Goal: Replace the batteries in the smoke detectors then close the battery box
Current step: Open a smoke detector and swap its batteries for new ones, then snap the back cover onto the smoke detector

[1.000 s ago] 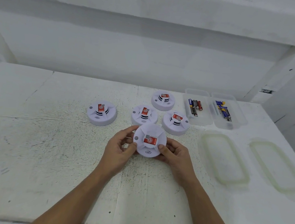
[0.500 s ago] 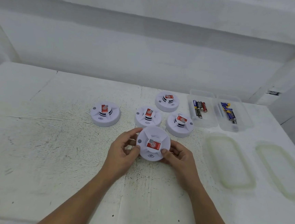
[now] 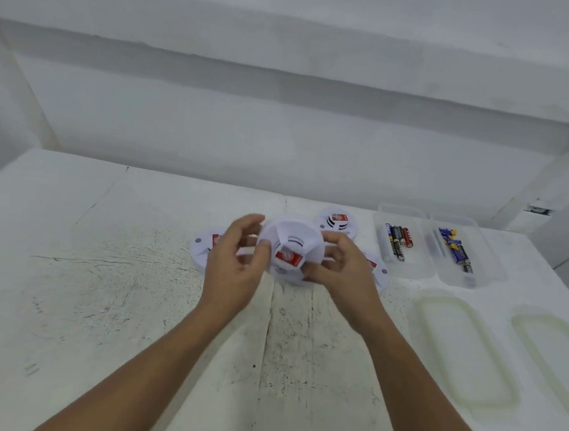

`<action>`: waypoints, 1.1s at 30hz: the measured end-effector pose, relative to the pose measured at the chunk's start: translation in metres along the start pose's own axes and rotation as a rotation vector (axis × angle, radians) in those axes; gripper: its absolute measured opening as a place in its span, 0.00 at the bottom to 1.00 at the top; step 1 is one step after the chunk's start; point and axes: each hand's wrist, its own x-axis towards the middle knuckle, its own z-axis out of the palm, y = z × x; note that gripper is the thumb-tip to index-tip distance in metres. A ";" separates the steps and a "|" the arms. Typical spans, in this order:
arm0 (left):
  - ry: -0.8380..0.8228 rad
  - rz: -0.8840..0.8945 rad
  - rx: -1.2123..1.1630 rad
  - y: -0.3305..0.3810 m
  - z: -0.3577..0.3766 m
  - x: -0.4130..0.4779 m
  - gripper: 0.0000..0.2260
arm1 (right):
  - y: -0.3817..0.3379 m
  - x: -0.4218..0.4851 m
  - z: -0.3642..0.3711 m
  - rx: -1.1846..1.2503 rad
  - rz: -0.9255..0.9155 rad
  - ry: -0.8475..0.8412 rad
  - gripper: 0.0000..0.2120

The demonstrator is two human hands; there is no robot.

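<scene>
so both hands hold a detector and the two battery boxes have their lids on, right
No. In the head view the left hand and right hand do hold the detector, but the boxes are open; their lids lie on the table.

No wording legible, red sticker [image 3: 288, 257] on the held smoke detector [image 3: 291, 235] shows only a round white emblem, print on the batteries [image 3: 398, 240] in the clear box [image 3: 407, 269] too blurred to read
</scene>
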 end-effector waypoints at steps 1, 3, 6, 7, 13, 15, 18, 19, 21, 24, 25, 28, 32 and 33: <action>0.014 -0.003 0.001 0.003 -0.005 0.019 0.10 | -0.010 0.016 0.006 -0.029 -0.014 0.014 0.19; 0.013 -0.037 0.005 0.002 -0.010 0.052 0.08 | -0.021 0.044 0.015 -0.106 -0.033 0.039 0.19; -0.035 -0.177 -0.043 -0.011 -0.018 0.094 0.05 | -0.023 0.086 0.026 -0.269 -0.028 0.064 0.19; -0.055 -0.232 -0.069 -0.014 -0.021 0.107 0.05 | -0.023 0.100 0.030 -0.299 -0.017 0.061 0.19; -0.185 -0.505 -0.088 -0.040 -0.028 0.144 0.09 | -0.007 0.140 0.044 -0.435 0.139 -0.021 0.20; -0.198 -0.554 -0.027 -0.049 -0.029 0.151 0.08 | -0.003 0.145 0.047 -0.481 0.182 -0.060 0.18; -0.239 -0.594 0.021 -0.058 -0.030 0.159 0.07 | 0.000 0.155 0.051 -0.530 0.221 -0.076 0.15; -0.257 -0.602 0.034 -0.060 -0.030 0.161 0.08 | -0.001 0.158 0.052 -0.544 0.230 -0.081 0.14; -0.290 -0.604 0.052 -0.061 -0.029 0.164 0.10 | 0.000 0.164 0.054 -0.581 0.254 -0.102 0.14; -0.298 -0.568 0.122 -0.064 -0.028 0.169 0.10 | 0.001 0.173 0.055 -0.626 0.292 -0.130 0.14; -0.296 -0.557 0.149 -0.064 -0.028 0.171 0.10 | 0.001 0.175 0.055 -0.636 0.297 -0.136 0.14; -0.288 -0.541 0.214 -0.071 -0.025 0.172 0.08 | 0.002 0.177 0.057 -0.682 0.298 -0.119 0.05; -0.263 -0.605 0.168 -0.076 -0.023 0.169 0.04 | 0.004 0.182 0.060 -0.770 0.301 -0.097 0.20; -0.258 -0.612 0.162 -0.076 -0.024 0.169 0.03 | 0.002 0.183 0.061 -0.781 0.312 -0.102 0.20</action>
